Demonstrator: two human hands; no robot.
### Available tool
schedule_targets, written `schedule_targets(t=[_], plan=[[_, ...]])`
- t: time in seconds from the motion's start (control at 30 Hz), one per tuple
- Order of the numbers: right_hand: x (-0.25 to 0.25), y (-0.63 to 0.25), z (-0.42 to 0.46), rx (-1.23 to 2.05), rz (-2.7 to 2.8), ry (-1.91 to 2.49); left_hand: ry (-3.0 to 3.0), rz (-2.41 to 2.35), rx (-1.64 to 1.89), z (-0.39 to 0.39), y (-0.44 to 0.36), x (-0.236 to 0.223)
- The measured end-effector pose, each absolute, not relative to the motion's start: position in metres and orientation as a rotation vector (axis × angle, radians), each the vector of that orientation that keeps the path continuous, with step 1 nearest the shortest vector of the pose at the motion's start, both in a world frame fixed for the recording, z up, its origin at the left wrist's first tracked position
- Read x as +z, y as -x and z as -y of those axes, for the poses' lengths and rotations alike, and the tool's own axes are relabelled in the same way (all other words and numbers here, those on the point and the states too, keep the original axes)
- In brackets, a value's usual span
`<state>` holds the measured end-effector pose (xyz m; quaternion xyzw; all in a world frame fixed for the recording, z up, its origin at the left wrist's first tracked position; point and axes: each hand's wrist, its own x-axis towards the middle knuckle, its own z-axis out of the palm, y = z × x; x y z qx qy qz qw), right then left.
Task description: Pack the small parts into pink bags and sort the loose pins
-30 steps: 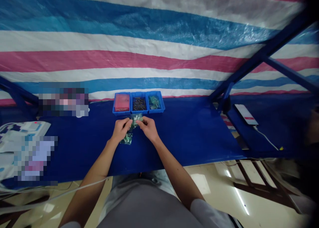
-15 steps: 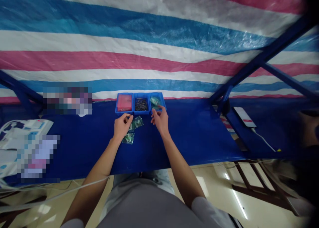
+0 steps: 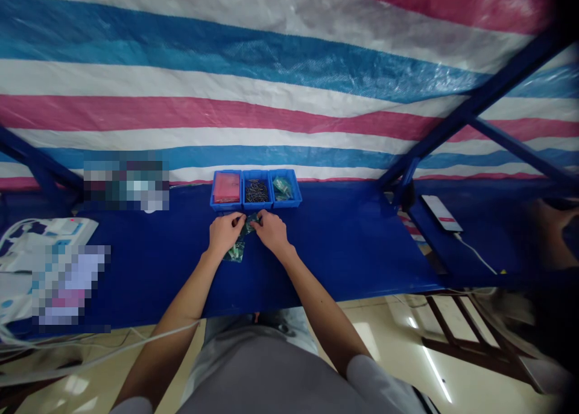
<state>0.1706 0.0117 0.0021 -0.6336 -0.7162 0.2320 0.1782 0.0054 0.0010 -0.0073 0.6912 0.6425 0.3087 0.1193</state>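
Note:
My left hand (image 3: pixel 224 232) and my right hand (image 3: pixel 272 231) meet over the blue table (image 3: pixel 344 239), both pinched on a small clear bag of green parts (image 3: pixel 250 223) held between them. A second small bag of green parts (image 3: pixel 235 252) lies on the table just below my left hand. Right behind my hands stand three blue bins in a row: one with pink bags (image 3: pixel 226 188), one with dark screws (image 3: pixel 256 191), one with green parts (image 3: pixel 283 188).
A phone (image 3: pixel 441 213) with a white cable lies on the neighbouring blue table at the right, where another person's hand (image 3: pixel 549 221) shows at the edge. White papers (image 3: pixel 40 239) sit at the left. A striped tarp hangs behind.
My right hand went out to the bin of green parts half a second ago and has come back to the bag held by my left hand.

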Motion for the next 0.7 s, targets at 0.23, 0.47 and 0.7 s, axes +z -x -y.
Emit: schedule_targets(t=[0.23,0.47,0.7], plan=[[0.022,-0.200,-0.024,0.713,1.787,1.388,-1.913,-1.912,0.836,0.000,-0.004,-0.004],[0.046,-0.246,-0.086,0.950,1.486,1.265,-1.884,-1.890,0.810,0.001,-0.004,-0.002],[0.024,-0.226,-0.133,1.097,1.451,1.382,-1.874,-1.840,0.869,0.000,-0.002,-0.006]])
